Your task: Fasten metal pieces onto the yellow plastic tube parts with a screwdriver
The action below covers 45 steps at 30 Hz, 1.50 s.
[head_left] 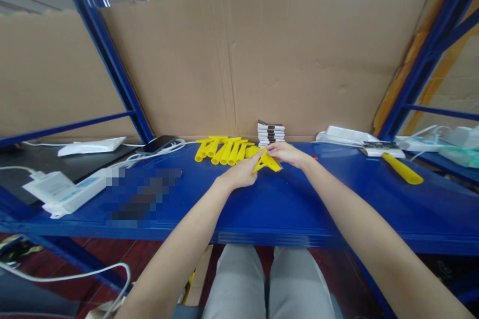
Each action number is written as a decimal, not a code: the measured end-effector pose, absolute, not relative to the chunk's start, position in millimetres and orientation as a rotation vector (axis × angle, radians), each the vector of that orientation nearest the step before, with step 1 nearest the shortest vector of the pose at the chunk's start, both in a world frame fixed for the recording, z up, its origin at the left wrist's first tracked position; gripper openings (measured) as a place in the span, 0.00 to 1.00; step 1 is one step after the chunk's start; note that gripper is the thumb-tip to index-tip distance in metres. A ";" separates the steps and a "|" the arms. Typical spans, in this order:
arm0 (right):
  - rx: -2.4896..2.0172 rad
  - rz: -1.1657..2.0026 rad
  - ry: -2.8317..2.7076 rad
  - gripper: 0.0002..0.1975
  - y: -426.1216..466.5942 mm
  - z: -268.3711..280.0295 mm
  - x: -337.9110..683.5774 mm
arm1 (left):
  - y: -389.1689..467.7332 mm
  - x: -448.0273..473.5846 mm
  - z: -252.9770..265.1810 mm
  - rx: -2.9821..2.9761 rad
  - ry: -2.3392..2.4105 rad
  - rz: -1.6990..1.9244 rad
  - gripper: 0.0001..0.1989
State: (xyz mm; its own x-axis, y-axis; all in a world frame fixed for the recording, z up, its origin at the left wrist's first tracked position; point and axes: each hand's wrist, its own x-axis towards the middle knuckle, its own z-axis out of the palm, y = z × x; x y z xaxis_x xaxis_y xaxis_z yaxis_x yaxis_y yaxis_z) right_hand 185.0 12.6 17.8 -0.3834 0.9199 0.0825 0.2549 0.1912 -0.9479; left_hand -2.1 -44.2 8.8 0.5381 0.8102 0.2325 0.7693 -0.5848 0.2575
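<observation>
A yellow scraper [266,161] with a wide, flared head is held over the blue shelf, a thin greyish edge showing at its right. My left hand [243,172] is closed around it from the left. From the right, my right hand [290,153] pinches at the scraper's far side; its fingertips are partly hidden. Just behind my hands stands a stack of small white-and-dark packs [271,133]. To the left of the stack, several yellow scrapers [224,150] lie in a row with their round handle ends toward me.
A lone yellow handle [402,168] lies on the right of the blue shelf [299,209], near white packaging [348,136]. On the left are a phone [157,144], cables and a white power strip [80,189]. A cardboard panel [299,60] closes off the back, between blue posts.
</observation>
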 end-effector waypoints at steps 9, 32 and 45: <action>-1.112 1.188 -1.817 0.05 11.4 18.4 181.7 | -42.0 -2.9 9.1 2.568 1.489 0.477 0.34; -1.799 0.084 -2.215 0.09 59.3 17.6 225.7 | -39.9 11.5 18.3 1.226 1.019 0.870 0.14; -1.716 0.097 -2.334 0.08 70.0 6.5 231.3 | -37.8 10.8 17.7 1.051 0.955 0.806 0.14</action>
State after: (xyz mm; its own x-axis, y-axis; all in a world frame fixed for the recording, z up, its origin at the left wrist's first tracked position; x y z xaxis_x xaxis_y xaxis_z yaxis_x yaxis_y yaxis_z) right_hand 231.3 70.0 6.5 -0.2799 0.9475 0.1549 0.9313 0.3071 -0.1959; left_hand 10.8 -37.8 17.7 0.3781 0.8925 -0.2458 -0.0931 0.3008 0.9491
